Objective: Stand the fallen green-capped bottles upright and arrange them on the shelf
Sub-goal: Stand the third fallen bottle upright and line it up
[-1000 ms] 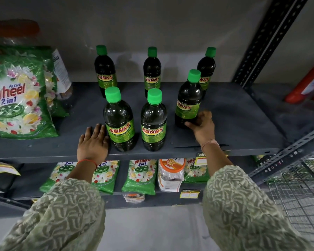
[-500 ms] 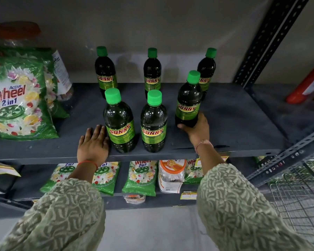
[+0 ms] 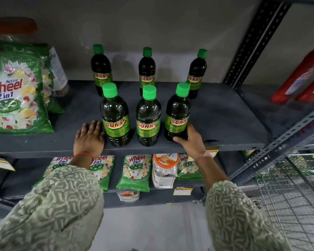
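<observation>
A: Since a second ago the front-right Sunny bottle (image 3: 177,113) has slid leftward and forward into line with the other two front bottles.

B: The right hand (image 3: 190,140) wraps its base, thumb in front, fingers behind. The left hand (image 3: 90,137) lies flat and empty on the grey shelf (image 3: 225,124), touching the front-left bottle (image 3: 115,116).

A: What crowds it?

B: The middle front bottle (image 3: 148,116) stands just beside. Bare shelf lies to the right; the front edge is close.

A: Count?

B: Six green-capped bottles, all upright, three per row. A Wheel detergent bag (image 3: 16,96) sits left.
</observation>
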Demonstrator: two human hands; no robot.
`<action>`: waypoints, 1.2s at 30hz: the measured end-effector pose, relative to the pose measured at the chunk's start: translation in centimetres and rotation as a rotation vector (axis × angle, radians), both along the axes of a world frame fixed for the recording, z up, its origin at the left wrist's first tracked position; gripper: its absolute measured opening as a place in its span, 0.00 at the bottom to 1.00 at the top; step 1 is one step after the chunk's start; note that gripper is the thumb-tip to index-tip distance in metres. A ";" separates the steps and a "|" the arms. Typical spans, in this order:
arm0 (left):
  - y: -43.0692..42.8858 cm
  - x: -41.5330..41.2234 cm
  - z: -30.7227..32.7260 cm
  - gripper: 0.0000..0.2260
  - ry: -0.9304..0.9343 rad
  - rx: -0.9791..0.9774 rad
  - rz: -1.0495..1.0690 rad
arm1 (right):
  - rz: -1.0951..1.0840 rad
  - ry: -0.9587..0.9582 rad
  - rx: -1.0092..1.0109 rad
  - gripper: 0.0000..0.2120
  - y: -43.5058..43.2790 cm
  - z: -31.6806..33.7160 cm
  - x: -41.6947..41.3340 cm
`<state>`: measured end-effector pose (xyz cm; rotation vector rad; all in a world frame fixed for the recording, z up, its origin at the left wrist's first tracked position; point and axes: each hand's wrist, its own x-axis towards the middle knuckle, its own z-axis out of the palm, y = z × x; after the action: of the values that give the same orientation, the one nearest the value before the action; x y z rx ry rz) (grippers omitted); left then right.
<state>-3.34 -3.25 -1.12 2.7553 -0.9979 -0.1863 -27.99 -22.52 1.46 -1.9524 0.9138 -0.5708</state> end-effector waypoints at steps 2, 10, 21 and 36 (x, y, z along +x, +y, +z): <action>0.0 -0.1 0.1 0.24 0.007 -0.003 -0.004 | -0.002 -0.015 0.013 0.28 0.6 0.0 -0.4; 0.1 0.0 -0.1 0.23 0.000 -0.006 -0.007 | -0.015 -0.013 0.023 0.26 0.8 -0.7 -1.0; 3.0 -12.2 0.1 0.16 0.091 -0.763 0.101 | -0.048 -0.156 0.047 0.50 1.9 0.0 -0.4; -6.9 -14.4 1.4 0.23 0.392 -0.861 0.175 | -0.184 -0.056 -0.086 0.33 0.2 -0.7 -1.4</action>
<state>-17.79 -10.19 0.30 1.9000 -0.5404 -0.1976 -29.34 -22.30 0.81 -1.9300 1.0557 -0.7778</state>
